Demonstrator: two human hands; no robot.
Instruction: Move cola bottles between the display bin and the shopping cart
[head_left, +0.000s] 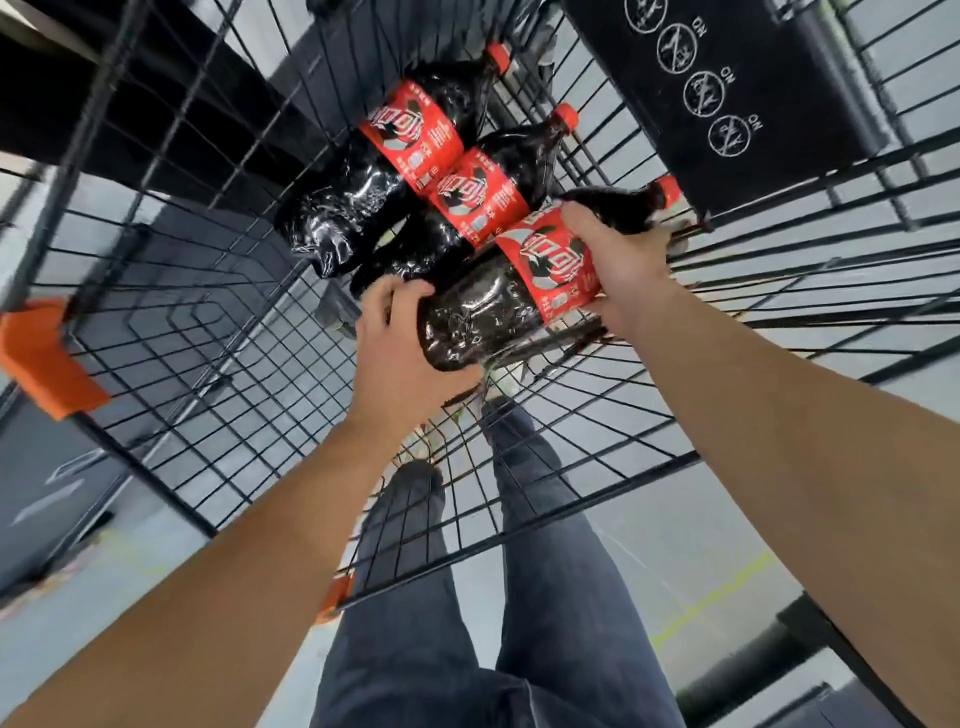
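Three large cola bottles with red labels and red caps lie side by side in the black wire shopping cart (218, 332). The far bottle (363, 171) and the middle bottle (498, 171) rest on the cart floor, caps pointing to the upper right. The nearest bottle (483, 306) lies between my hands. My left hand (400, 353) cups its base. My right hand (618, 260) wraps its shoulder just above the label. The display bin is out of view.
The cart has orange corner guards (41, 358) and a black child-seat flap (748, 104) with warning icons at the upper right. My legs in dark jeans (467, 597) stand behind the cart on a grey floor. A dark cabinet (41, 493) sits at the left.
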